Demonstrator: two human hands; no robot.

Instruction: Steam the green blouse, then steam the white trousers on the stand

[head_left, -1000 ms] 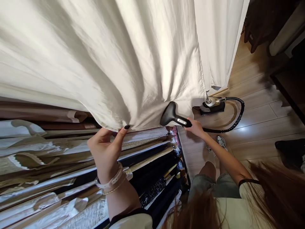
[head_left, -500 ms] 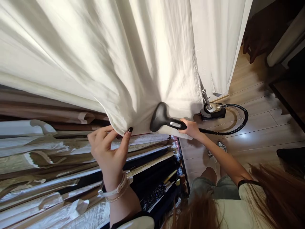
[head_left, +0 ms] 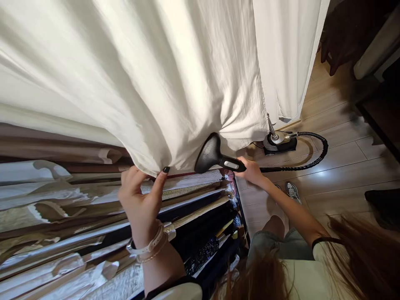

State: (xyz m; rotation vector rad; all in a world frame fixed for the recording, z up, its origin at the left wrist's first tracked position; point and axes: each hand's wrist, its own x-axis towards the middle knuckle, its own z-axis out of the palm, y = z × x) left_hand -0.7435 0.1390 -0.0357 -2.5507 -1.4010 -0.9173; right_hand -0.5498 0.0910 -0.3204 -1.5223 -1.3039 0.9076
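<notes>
A large piece of cream cloth [head_left: 175, 83] hangs in folds in front of me. My left hand [head_left: 140, 196] pinches its lower edge between thumb and fingers, with the thumb on top. My right hand [head_left: 251, 171] is wrapped round the handle of a black garment steamer head [head_left: 211, 154]. The head's broad face lies against the cloth near the bottom edge, to the right of my left hand. From the handle a black ribbed hose [head_left: 321, 152] curves over the floor to the steamer base [head_left: 279, 141], which has a metal pole.
Below and left, many garments [head_left: 78, 216] hang packed on a rack. A second white cloth [head_left: 284, 58] hangs at the right. Wooden floor [head_left: 340, 166] stretches to the right, with dark furniture [head_left: 340, 37] beyond. My shoes [head_left: 292, 191] are near the hose.
The steamer head has shifted slightly left, and the cloth's lower right corner has drawn up, creasing beside the head. My left hand keeps its pinch, a little further left.
</notes>
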